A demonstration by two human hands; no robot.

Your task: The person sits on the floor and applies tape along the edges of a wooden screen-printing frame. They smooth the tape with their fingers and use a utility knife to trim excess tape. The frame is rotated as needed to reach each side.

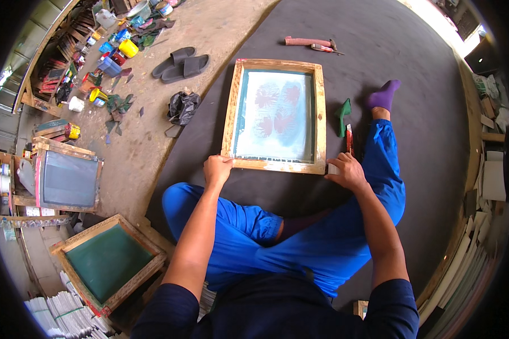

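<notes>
A wooden screen-printing frame [321, 113] lies flat on the dark mat [413, 68] in front of my crossed legs in blue trousers. Its mesh shows faint red leaf shapes. My left hand [216, 169] grips the frame's near left corner. My right hand [346, 170] rests at the near right corner, fingers curled over a small pale object; I cannot tell exactly what it is. A thin red-handled tool [349, 138] lies just beyond my right hand, beside a green rag [343, 114].
Two more wooden screen frames [104, 260] [68, 179] sit at my left on the concrete floor. Black sandals [182, 63], a black bag [182, 106], paint pots and jars [116, 51] lie farther left. Stacked boards line the right edge; paper bundles [62, 313] lie lower left.
</notes>
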